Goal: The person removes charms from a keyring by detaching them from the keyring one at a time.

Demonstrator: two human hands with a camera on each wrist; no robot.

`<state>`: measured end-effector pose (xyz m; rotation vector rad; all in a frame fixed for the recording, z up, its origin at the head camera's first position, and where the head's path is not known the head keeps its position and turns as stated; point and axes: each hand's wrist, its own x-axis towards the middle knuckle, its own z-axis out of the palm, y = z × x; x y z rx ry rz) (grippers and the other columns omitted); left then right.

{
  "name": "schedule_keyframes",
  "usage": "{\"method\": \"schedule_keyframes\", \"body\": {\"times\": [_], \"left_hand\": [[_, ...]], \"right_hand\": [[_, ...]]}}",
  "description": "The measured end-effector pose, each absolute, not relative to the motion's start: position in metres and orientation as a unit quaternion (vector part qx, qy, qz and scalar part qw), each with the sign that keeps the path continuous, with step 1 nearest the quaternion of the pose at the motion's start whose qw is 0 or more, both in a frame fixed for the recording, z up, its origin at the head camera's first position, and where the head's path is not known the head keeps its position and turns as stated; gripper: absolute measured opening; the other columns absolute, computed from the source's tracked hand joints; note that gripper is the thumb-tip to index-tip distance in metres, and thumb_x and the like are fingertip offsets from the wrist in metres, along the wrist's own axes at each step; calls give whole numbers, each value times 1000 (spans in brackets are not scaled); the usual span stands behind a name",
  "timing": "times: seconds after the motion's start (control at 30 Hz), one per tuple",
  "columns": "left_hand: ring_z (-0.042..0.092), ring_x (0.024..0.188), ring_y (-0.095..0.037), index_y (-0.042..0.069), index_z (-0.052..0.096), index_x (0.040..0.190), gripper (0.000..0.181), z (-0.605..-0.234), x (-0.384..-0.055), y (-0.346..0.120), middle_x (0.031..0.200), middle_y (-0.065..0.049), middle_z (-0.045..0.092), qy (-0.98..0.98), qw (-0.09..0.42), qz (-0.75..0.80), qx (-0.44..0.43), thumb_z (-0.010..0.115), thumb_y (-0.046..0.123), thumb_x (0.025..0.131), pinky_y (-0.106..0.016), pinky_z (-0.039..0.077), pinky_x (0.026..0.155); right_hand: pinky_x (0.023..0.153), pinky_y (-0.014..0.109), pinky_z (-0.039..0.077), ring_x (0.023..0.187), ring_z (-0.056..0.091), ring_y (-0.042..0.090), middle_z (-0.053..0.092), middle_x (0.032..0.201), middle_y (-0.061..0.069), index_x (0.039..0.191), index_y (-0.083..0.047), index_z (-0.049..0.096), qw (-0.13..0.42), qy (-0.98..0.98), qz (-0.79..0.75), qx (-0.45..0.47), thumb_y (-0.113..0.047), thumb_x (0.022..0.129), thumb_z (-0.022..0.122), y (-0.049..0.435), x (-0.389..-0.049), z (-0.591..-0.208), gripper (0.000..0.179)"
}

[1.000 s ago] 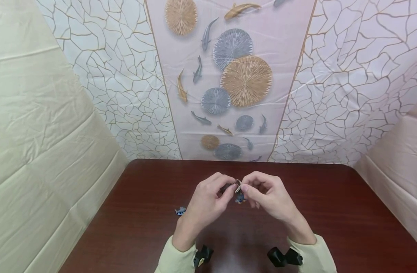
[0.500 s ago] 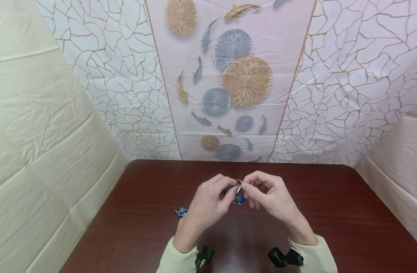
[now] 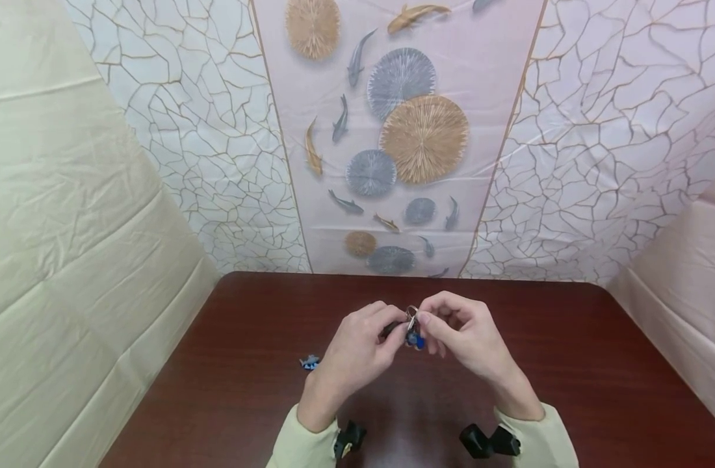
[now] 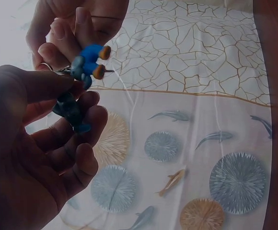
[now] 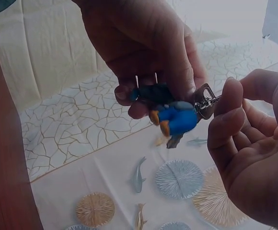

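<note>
Both hands meet above the table around a key ring (image 3: 412,312). My left hand (image 3: 357,341) pinches the ring's metal fittings between thumb and fingers, and a dark teal charm (image 4: 68,108) lies against those fingers. From a short chain hangs a blue figurine charm (image 5: 179,120) with orange feet. The thumb and forefinger of my right hand (image 3: 459,331) pinch the other side of the ring, which the fingertips partly hide. Another small blue figure (image 3: 309,362) lies on the table, just left of my left wrist.
A dark red-brown table (image 3: 240,305) reaches back to a patterned cloth backdrop (image 3: 392,214). Cream cloth panels (image 3: 100,247) rise at the sides. Each wrist carries a black camera mount (image 3: 489,441).
The blue figurine charm has swung and turned a little below the ring. The hands stay almost in place, the fingertips shifting slightly at the ring.
</note>
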<state>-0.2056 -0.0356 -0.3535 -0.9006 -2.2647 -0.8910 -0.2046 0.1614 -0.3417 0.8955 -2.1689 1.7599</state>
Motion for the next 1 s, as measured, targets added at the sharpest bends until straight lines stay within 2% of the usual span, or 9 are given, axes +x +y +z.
{"method": "schedule_keyframes", "body": {"times": [0.3,0.57,0.73,1.0], "left_hand": [[55,71,-4,16,71,91,5,-353,-206,-39,81,7,65,-848,259,-322,-331,66,18,91,-17,45,65],[53,63,-6,18,72,90,4,-351,-207,-41,74,9,62,-843,256,-328,-342,68,18,91,-14,40,60],[52,62,-4,20,72,91,5,-349,-208,-42,73,11,62,-849,256,-318,-336,68,21,91,-15,39,59],[55,63,-6,19,73,90,4,-349,-208,-44,76,11,65,-844,237,-338,-341,68,20,91,-13,40,61]], "right_hand": [[39,29,44,45,52,21,60,66,3,92,-6,63,103,-739,597,296,0,93,61,159,-205,-343,6],[39,30,43,45,52,18,58,62,4,91,-4,63,108,-732,608,289,1,93,61,159,-206,-342,6],[40,30,43,44,52,22,57,60,6,91,-5,63,119,-727,611,290,3,92,61,159,-207,-342,8],[39,29,43,44,52,21,56,59,6,92,0,63,140,-711,623,293,5,91,61,158,-209,-344,5]]}}
